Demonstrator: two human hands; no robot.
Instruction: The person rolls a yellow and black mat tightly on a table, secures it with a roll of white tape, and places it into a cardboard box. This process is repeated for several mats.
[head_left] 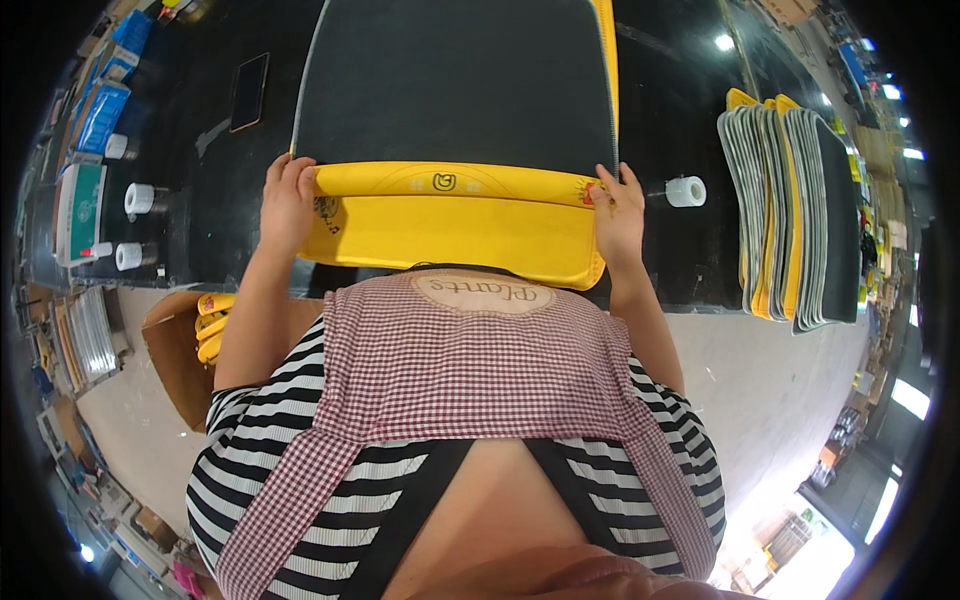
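Observation:
A mat with a dark grey backing lies backing side up in front of me, and its near end is turned over into a yellow roll with printed drawings. Under it another yellow mat shows toward my body, its right edge also peeking out farther back. My left hand grips the left end of the roll, fingers curled over the mat's edge. At the right end, my right hand pinches the roll between thumb and fingers.
A stack of grey-edged and yellow mats sits at the table's right. White tape rolls stand on the black table. A phone lies far left. Below the left edge, a cardboard box holds yellow rolled items.

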